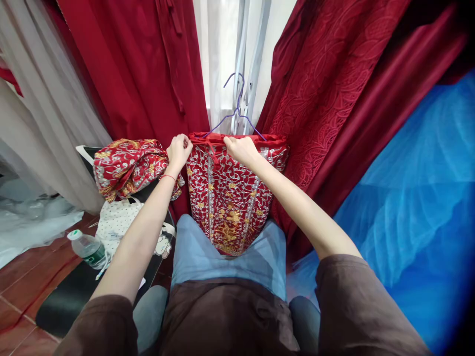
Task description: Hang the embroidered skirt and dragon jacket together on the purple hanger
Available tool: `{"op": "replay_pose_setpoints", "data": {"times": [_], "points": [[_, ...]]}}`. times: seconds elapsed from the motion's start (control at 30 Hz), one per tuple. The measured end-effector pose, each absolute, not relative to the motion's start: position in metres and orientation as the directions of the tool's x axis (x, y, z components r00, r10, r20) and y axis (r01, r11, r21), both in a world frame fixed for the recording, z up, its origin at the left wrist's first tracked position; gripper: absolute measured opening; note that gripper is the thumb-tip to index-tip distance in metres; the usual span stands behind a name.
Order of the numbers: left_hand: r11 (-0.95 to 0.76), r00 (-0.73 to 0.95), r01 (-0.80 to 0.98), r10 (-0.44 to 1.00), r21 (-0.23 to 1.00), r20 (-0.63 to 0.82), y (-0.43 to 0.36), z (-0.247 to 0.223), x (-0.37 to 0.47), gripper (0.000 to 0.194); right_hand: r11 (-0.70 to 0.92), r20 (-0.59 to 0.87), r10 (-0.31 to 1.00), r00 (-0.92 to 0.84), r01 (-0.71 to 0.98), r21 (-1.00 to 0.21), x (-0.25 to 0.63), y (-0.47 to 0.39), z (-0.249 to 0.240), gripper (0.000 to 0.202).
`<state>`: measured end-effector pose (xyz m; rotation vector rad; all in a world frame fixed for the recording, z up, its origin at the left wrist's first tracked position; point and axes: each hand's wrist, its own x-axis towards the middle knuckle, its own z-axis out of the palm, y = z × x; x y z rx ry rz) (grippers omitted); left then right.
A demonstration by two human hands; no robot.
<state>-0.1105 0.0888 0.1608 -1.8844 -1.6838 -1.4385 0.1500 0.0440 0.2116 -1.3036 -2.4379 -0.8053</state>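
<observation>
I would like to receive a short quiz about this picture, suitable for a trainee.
1. Which colour is the hanger? A) green B) purple C) yellow
2. True or false: the bottle is on the person's left side.
3. Fill in: the left hand and the right hand are both at the ____ edge of the embroidered garment.

Key: 1. B; 2. true; 3. top
</observation>
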Motion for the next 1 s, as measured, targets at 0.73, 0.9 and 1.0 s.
{"op": "replay_pose_setpoints", "data": {"times": [0.73, 0.9, 1.0], "points": [[-0.394, 0.084, 0.847, 0.761, 0.356, 0.644, 0.132, 0.184, -0.115, 0.034, 0.466, 0.472, 0.666, -0.578, 0.816, 0.341, 0.298, 0.049, 0.233, 0.027], [-0.398, -0.038, 0.794, 0.723, 0.460, 0.690, 0.142, 0.188, -0.120, 0.032, 0.388, 0.551, 0.651, -0.522, 0.853, 0.348, 0.284, 0.040, 0.221, 0.034], [-0.436, -0.087, 0.746, 0.685, 0.503, 0.723, 0.149, 0.193, -0.126, 0.031, 0.278, 0.572, 0.685, -0.451, 0.888, 0.366, 0.278, 0.038, 0.217, 0.038]]}}
